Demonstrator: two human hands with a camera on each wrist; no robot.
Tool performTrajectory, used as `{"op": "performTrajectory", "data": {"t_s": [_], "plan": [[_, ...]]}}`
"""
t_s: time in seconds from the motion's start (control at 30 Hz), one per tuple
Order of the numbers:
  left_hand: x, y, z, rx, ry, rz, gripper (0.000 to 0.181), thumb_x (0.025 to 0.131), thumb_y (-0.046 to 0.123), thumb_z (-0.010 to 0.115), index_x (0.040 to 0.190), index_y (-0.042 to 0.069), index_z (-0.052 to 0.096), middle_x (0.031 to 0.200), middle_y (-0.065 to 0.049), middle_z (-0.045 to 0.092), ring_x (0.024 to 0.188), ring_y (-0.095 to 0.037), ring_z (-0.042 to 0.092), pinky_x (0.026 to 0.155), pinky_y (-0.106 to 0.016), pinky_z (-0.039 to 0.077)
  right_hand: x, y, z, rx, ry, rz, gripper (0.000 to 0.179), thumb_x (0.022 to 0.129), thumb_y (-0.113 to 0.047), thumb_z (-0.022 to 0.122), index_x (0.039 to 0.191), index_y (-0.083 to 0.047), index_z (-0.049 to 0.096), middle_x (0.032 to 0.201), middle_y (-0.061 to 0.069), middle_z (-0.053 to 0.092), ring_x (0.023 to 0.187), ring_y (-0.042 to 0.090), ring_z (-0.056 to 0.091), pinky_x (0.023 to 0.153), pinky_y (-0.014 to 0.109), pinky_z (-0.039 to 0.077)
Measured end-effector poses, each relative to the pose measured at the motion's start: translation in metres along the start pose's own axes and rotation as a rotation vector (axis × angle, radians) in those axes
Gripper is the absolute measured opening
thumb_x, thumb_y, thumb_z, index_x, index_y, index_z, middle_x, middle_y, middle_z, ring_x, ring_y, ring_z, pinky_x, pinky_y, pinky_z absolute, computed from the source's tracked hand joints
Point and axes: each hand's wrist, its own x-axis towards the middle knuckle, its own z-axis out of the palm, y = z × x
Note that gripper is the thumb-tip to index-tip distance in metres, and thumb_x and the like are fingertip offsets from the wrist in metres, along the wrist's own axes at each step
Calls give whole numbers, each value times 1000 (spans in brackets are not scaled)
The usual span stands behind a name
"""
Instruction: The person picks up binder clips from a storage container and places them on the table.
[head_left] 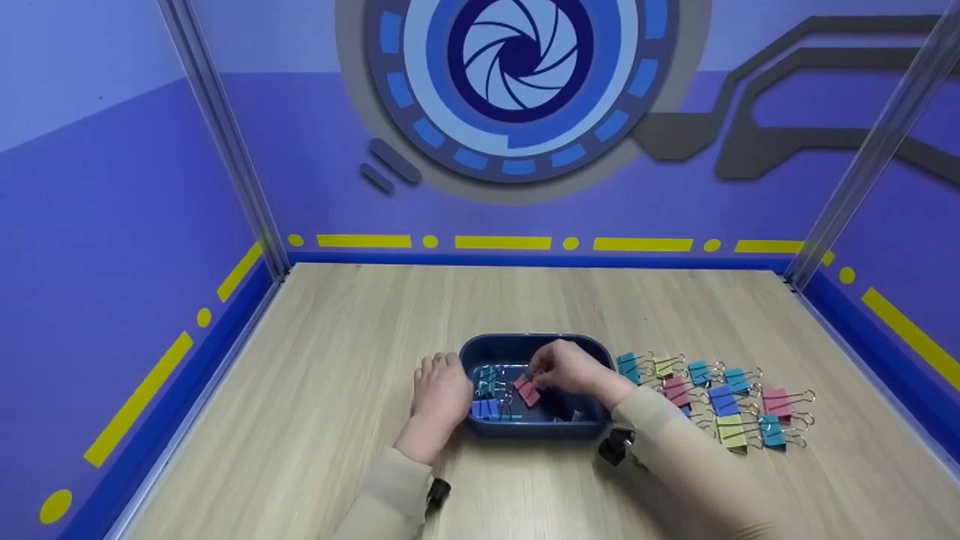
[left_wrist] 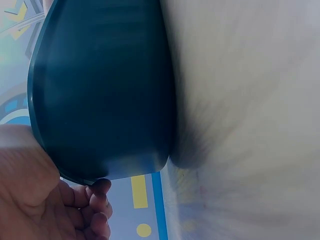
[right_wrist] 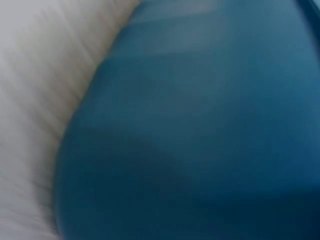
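Note:
My left hand (head_left: 441, 390) holds the left end of a dark blue box (head_left: 525, 430). In the left wrist view its fingers (left_wrist: 100, 205) curl by the corner, with the base of the thumb over the rim. Inside the box, my right hand (head_left: 571, 367) pinches a red binder clip (head_left: 527, 391) above the floor. At the box's left side lie a teal binder clip (head_left: 487, 381) and a blue binder clip (head_left: 485, 409). The box's outer wall (right_wrist: 190, 120) fills most of the right wrist view, where the right hand is hidden.
To the right of the box, binder clips lie in rows, among them a pink clip (head_left: 777, 403), a yellow clip (head_left: 732, 433) and a blue clip (head_left: 724, 400). My right forearm (head_left: 682, 442) passes in front of some. Printed panels (head_left: 315, 165) enclose the wooden table (head_left: 360, 315).

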Motion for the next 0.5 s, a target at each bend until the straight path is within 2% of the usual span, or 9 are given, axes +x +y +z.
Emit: {"op": "performTrajectory", "data": {"t_s": [0.23, 0.5], "plan": [[0, -1, 2, -18, 30, 10, 21, 93, 13, 59, 104, -4, 63, 106, -20, 66, 101, -37, 57, 86, -46, 45, -2, 2, -3, 22, 10, -30, 7, 82, -5, 79, 88, -8, 79, 79, 1, 76, 65, 4, 62, 62, 23, 51], [1, -1, 2, -7, 33, 9, 22, 92, 14, 60, 104, -4, 63, 104, -20, 66, 100, -37, 58, 87, -47, 45, -5, 2, -15, 94, 51, 2, 9, 83, -4, 75, 91, -4, 79, 84, 6, 78, 66, 5, 61, 62, 22, 51]]}}
